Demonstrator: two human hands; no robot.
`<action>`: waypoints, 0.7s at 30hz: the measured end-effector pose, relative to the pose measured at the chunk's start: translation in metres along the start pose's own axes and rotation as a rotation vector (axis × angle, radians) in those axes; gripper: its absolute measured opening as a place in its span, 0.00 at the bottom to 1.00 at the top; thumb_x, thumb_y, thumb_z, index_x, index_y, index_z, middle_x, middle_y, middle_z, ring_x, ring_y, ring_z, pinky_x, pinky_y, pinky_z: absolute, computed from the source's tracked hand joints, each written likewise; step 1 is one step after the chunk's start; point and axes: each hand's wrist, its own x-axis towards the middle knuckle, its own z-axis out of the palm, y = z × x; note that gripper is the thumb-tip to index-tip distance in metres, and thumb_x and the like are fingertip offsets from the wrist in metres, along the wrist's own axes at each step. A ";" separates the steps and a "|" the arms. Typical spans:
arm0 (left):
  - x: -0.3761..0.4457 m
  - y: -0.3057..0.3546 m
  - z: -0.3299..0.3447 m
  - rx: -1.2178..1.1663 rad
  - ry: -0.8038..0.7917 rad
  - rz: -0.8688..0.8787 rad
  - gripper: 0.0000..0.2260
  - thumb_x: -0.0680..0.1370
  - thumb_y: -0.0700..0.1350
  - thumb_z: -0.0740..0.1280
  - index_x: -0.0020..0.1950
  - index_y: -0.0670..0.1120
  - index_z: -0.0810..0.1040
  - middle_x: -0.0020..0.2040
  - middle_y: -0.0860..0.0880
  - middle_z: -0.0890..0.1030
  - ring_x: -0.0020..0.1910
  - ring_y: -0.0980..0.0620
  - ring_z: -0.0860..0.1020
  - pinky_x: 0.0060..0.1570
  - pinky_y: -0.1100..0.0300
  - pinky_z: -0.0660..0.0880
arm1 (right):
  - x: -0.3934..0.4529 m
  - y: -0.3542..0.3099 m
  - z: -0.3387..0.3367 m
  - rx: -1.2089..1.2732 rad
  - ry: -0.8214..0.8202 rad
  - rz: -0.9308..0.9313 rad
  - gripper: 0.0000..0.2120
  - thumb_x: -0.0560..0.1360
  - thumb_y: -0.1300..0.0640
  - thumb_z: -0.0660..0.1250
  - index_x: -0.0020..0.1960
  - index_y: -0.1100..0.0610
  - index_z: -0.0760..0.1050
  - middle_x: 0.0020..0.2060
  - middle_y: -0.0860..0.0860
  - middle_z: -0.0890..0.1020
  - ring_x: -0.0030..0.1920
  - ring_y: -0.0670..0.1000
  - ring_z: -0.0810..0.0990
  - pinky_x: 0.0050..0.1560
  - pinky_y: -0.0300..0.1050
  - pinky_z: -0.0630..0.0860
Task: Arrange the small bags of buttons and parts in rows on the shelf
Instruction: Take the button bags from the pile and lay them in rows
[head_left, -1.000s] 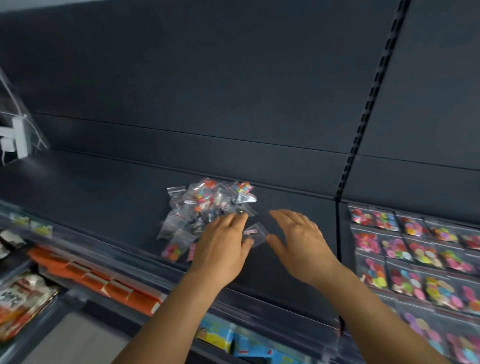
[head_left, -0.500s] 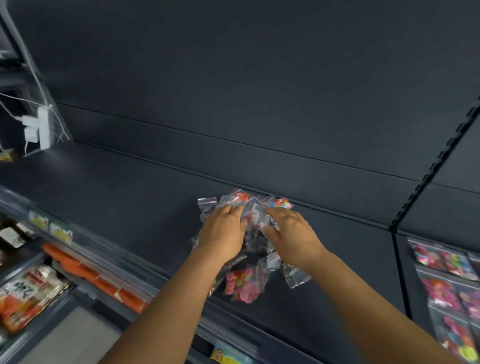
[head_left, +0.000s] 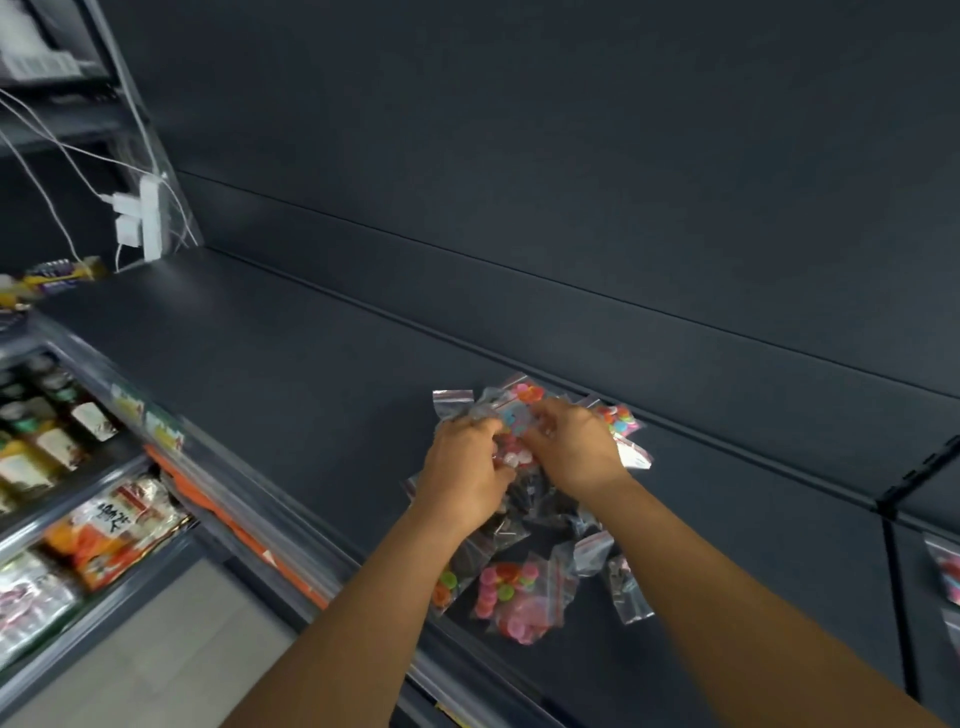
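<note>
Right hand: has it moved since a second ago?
Yes. The right hand has gone left onto the pile of bags, judged against the shelf's back ledge, meeting the left hand.

Two bare forearms are showing from the lower edge of the head view, with no sleeves covering them up to the frame border. The left hand (head_left: 464, 470) and the right hand (head_left: 574, 449) are wearing no gloves, rings, watches or bands; wrists are showing uncovered, and the fingers (head_left: 535, 418) are showing bare.
</note>
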 end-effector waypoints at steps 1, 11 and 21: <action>0.000 -0.001 -0.001 -0.018 0.022 0.008 0.15 0.73 0.45 0.71 0.59 0.46 0.79 0.50 0.48 0.80 0.54 0.47 0.75 0.53 0.56 0.73 | 0.001 0.001 0.000 0.051 0.016 0.024 0.14 0.74 0.55 0.66 0.59 0.54 0.77 0.51 0.55 0.82 0.53 0.56 0.79 0.52 0.47 0.76; -0.005 -0.002 -0.008 -0.165 0.072 0.028 0.02 0.76 0.45 0.67 0.44 0.51 0.76 0.46 0.54 0.79 0.51 0.54 0.74 0.49 0.59 0.72 | -0.010 0.017 -0.023 0.403 0.158 0.059 0.09 0.75 0.61 0.63 0.40 0.49 0.75 0.31 0.45 0.79 0.25 0.40 0.73 0.25 0.30 0.68; -0.016 0.036 -0.013 -0.541 0.127 -0.037 0.13 0.74 0.37 0.68 0.37 0.53 0.70 0.35 0.56 0.75 0.31 0.67 0.73 0.32 0.77 0.66 | -0.059 0.023 -0.049 0.702 0.291 0.110 0.10 0.73 0.63 0.66 0.37 0.49 0.74 0.33 0.50 0.82 0.34 0.49 0.80 0.43 0.53 0.80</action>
